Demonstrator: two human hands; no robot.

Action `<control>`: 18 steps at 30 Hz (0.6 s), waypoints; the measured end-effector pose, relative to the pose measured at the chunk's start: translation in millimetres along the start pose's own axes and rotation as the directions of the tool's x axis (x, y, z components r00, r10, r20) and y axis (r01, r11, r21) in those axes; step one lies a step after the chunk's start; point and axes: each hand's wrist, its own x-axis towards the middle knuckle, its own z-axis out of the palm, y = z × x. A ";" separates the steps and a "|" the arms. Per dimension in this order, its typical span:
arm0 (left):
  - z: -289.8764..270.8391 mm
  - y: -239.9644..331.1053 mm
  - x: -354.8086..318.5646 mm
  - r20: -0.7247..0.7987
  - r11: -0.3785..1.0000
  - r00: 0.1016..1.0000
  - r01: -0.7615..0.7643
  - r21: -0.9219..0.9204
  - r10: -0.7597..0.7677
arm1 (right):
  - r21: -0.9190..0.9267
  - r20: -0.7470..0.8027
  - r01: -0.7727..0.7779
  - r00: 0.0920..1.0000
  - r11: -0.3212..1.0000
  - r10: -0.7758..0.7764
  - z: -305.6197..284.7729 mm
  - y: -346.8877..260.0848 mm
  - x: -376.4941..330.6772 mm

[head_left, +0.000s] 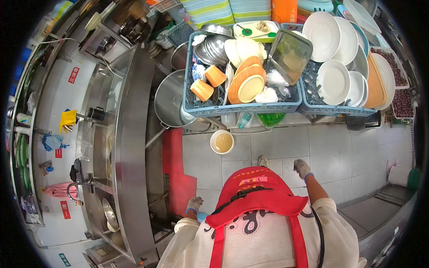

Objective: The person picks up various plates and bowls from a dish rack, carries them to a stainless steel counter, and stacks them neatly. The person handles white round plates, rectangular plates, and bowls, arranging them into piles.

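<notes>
My left hand (194, 204), in a greyish glove with a blue band at the wrist, hangs beside the steel counter. It looks open, with nothing seen in it. Farther out over the tiled floor, my right hand (302, 169) is gloved and banded the same way. Its fingers curl loosely, apart, and I see nothing in them. Between both hands my red apron (254, 203) bulges forward, a shoe tip showing past it. The thing nearest ahead is a white bucket (222, 142) of cloudy tan liquid on the floor. Neither hand touches it.
A blue crate (241, 108) holds bowls, cups and plates; beside it another blue crate (339, 110) holds white plates. A large steel pot (172, 105) stands left of them. The steel sink counter (134, 147) runs along my left. A red mat (174, 165) lies alongside.
</notes>
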 end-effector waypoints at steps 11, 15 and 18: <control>-24.0 1.7 34.2 0.727 -0.120 0.491 0.784 -0.609 -0.481 | -0.175 0.269 -0.330 0.890 0.928 0.367 -24.7 -27.6 65.2; -27.4 -75.1 85.0 0.086 0.682 0.892 0.398 -0.614 -0.443 | -0.224 0.398 -0.155 0.887 0.962 0.235 5.8 -42.6 30.2; -48.1 -128.5 126.6 -0.007 0.384 0.812 0.268 -0.884 -0.583 | -0.040 0.501 -0.421 0.776 0.906 0.383 14.5 -66.7 27.6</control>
